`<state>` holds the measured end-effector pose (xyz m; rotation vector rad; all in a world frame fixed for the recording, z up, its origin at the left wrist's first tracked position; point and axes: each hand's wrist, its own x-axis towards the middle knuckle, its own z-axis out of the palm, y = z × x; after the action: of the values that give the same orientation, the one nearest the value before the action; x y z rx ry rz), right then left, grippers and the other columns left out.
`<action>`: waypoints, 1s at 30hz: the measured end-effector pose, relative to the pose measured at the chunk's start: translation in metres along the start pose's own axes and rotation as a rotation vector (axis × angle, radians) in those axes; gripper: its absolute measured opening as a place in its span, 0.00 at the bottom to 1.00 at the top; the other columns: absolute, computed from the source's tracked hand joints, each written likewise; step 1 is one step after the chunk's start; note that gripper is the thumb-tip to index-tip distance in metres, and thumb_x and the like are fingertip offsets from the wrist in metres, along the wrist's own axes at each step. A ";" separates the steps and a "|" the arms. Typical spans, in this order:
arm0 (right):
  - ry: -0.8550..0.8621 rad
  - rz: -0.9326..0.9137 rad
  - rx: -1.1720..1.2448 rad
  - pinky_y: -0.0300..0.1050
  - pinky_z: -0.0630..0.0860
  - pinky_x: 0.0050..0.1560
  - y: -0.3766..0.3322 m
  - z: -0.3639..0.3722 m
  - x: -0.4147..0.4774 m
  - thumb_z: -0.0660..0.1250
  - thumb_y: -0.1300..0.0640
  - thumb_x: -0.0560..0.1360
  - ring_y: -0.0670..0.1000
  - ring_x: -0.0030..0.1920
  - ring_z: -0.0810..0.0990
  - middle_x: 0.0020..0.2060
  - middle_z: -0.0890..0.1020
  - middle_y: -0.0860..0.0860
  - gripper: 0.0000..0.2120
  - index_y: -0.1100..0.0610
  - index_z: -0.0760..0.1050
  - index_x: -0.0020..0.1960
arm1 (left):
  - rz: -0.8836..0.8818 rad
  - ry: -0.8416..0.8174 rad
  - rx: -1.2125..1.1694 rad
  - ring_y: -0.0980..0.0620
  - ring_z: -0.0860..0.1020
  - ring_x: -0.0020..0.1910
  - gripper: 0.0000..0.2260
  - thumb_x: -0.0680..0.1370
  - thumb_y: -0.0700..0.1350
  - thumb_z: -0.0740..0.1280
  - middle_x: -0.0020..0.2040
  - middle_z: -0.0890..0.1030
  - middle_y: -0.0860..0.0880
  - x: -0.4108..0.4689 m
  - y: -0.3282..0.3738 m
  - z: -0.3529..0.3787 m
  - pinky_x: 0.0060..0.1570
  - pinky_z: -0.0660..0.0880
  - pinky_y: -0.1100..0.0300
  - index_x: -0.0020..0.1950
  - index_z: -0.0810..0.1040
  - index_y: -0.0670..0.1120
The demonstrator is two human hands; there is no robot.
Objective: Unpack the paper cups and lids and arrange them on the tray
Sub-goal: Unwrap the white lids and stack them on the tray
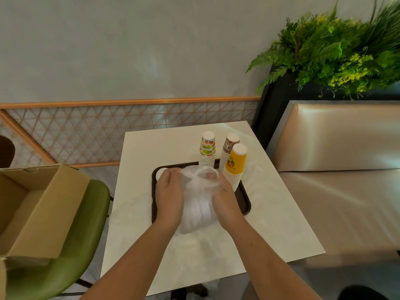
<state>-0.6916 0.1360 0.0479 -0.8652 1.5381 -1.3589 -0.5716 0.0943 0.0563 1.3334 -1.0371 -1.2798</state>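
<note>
A clear plastic bag of white lids (198, 204) stands on the dark brown tray (244, 202) in the middle of the table. My left hand (170, 194) grips the bag's left side near its knotted top. My right hand (225, 199) holds the right side, its fingers tucked into the plastic at the top. Behind the bag stand three upside-down stacks of paper cups: a green-patterned stack (207, 149), a brown-patterned stack (229, 148) and a yellow stack (235, 165). A white lid (161, 172) peeks out at the tray's far left corner.
The tray sits on a white square table (194, 256). An open cardboard box (32, 208) rests on a green chair (86, 224) at the left. A beige bench (335, 180) runs along the right, with a planter of green plants (337, 53) behind it.
</note>
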 end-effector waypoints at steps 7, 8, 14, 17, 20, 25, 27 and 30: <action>-0.031 -0.032 0.003 0.44 0.78 0.61 0.005 0.002 -0.007 0.65 0.56 0.83 0.43 0.60 0.81 0.53 0.83 0.37 0.13 0.37 0.76 0.60 | -0.057 -0.137 0.023 0.52 0.80 0.50 0.06 0.78 0.50 0.65 0.46 0.80 0.57 -0.007 0.005 -0.003 0.52 0.77 0.51 0.53 0.77 0.51; -0.062 -0.078 -0.045 0.42 0.78 0.59 0.004 0.003 -0.007 0.66 0.56 0.83 0.40 0.59 0.80 0.54 0.82 0.36 0.15 0.39 0.75 0.63 | -0.024 -0.164 0.076 0.54 0.81 0.50 0.05 0.80 0.49 0.66 0.46 0.81 0.58 -0.007 0.004 -0.003 0.52 0.78 0.52 0.54 0.77 0.51; -0.016 -0.233 -0.145 0.42 0.77 0.54 0.004 -0.003 0.000 0.64 0.55 0.85 0.49 0.55 0.82 0.50 0.85 0.47 0.06 0.50 0.79 0.56 | 0.149 -0.179 0.079 0.56 0.83 0.46 0.10 0.86 0.47 0.63 0.44 0.85 0.55 -0.007 0.005 -0.008 0.47 0.79 0.60 0.49 0.82 0.50; 0.135 -0.233 -0.037 0.46 0.77 0.58 0.003 -0.006 0.002 0.59 0.50 0.87 0.51 0.55 0.81 0.50 0.85 0.47 0.12 0.48 0.81 0.53 | -0.035 -0.081 -0.151 0.54 0.82 0.41 0.16 0.87 0.52 0.60 0.41 0.85 0.53 -0.007 0.014 -0.005 0.42 0.78 0.61 0.47 0.81 0.46; 0.186 -0.146 0.095 0.47 0.76 0.63 0.001 -0.007 0.002 0.59 0.50 0.87 0.45 0.59 0.80 0.52 0.84 0.41 0.14 0.42 0.81 0.50 | -0.116 -0.028 -0.137 0.48 0.81 0.44 0.17 0.86 0.55 0.61 0.43 0.85 0.50 -0.001 0.016 -0.007 0.48 0.76 0.53 0.46 0.80 0.45; 0.080 -0.130 -0.035 0.54 0.77 0.47 0.002 -0.001 -0.002 0.61 0.57 0.84 0.48 0.40 0.78 0.38 0.80 0.54 0.08 0.53 0.75 0.47 | -0.036 -0.282 0.048 0.49 0.86 0.49 0.13 0.80 0.59 0.70 0.48 0.88 0.48 -0.005 0.011 -0.003 0.51 0.80 0.51 0.54 0.84 0.50; 0.061 -0.134 -0.044 0.52 0.76 0.41 0.004 0.001 -0.003 0.60 0.60 0.83 0.49 0.37 0.76 0.37 0.78 0.57 0.08 0.53 0.75 0.48 | 0.020 -0.341 0.094 0.44 0.83 0.45 0.21 0.75 0.64 0.74 0.48 0.84 0.36 -0.004 0.004 -0.001 0.47 0.76 0.48 0.52 0.84 0.46; 0.134 -0.084 0.044 0.46 0.70 0.38 0.004 -0.003 -0.002 0.60 0.62 0.83 0.46 0.35 0.71 0.33 0.74 0.48 0.08 0.53 0.76 0.49 | -0.009 -0.321 0.007 0.43 0.76 0.43 0.32 0.68 0.69 0.77 0.48 0.80 0.28 0.001 -0.005 -0.004 0.47 0.72 0.46 0.50 0.82 0.41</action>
<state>-0.6936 0.1401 0.0440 -0.8343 1.5822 -1.5320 -0.5678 0.0950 0.0510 1.1609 -1.2561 -1.5308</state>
